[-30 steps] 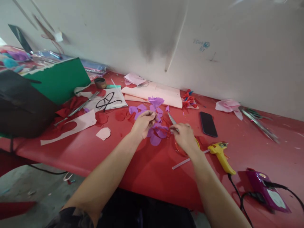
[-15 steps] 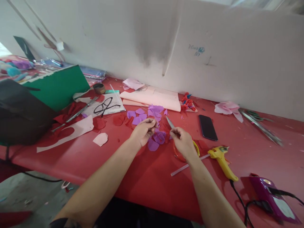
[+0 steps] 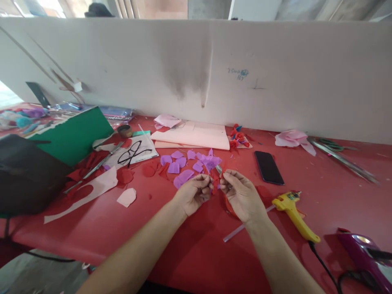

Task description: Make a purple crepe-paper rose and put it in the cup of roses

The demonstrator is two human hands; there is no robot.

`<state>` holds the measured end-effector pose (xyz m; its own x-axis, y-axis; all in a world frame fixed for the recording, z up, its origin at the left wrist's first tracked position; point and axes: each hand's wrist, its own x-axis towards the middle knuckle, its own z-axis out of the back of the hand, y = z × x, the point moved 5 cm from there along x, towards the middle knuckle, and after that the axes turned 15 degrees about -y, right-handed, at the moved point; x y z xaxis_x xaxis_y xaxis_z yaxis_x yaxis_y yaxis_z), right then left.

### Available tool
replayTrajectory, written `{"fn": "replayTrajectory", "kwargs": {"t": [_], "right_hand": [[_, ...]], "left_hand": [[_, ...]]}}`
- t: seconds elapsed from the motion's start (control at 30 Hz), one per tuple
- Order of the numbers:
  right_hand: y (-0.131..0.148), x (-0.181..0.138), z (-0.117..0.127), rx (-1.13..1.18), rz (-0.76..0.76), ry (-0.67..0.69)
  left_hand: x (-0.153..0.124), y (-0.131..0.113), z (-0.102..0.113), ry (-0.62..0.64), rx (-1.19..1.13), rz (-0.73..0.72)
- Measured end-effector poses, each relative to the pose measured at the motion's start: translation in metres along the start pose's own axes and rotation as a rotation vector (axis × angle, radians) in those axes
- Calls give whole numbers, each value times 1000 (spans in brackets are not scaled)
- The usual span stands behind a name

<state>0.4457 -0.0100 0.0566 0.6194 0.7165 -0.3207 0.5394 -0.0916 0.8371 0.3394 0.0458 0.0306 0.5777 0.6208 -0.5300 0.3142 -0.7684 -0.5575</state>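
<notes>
Hands draw closer — left hand (image 3: 196, 194) pinches purple flower (image 3: 211, 162), right hand (image 3: 243, 195) pinched, hold unclear — so both work together.

Left hand (image 3: 197, 192) pinches purple flower (image 3: 211, 162); right hand (image 3: 241, 195) close beside. Purple petals (image 3: 174, 168), phone (image 3: 268, 167), glue gun (image 3: 295, 215) on red table (image 3: 196, 253).

Right of the right grip (image 3: 243, 194) lies a dark smartphone (image 3: 269, 168). Left of and beyond the left grip (image 3: 195, 194), black-framed eyeglasses (image 3: 134, 153) rest on a white packet (image 3: 148, 148); farther left stands a green board (image 3: 73, 141). A whitish partition (image 3: 122, 61) rises beyond both grips.
</notes>
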Motion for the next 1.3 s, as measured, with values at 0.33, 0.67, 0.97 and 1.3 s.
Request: {"fn": "replayTrajectory", "kwargs": {"t": [0.33, 0.67, 0.97, 1.3], "right_hand": [[-17, -4, -6, 112, -62, -34], [-17, -5, -4, -2, 159, -86], [-26, -4, -5, 1, 195, -105], [-28, -2, -1, -43, 269, -164]], "left_hand": [[-3, 7, -3, 88, -56, 89], [-6, 10, -5, 78, -27, 91], [-7, 12, -7, 31, 10, 45], [-10, 11, -9, 32, -5, 39]]}}
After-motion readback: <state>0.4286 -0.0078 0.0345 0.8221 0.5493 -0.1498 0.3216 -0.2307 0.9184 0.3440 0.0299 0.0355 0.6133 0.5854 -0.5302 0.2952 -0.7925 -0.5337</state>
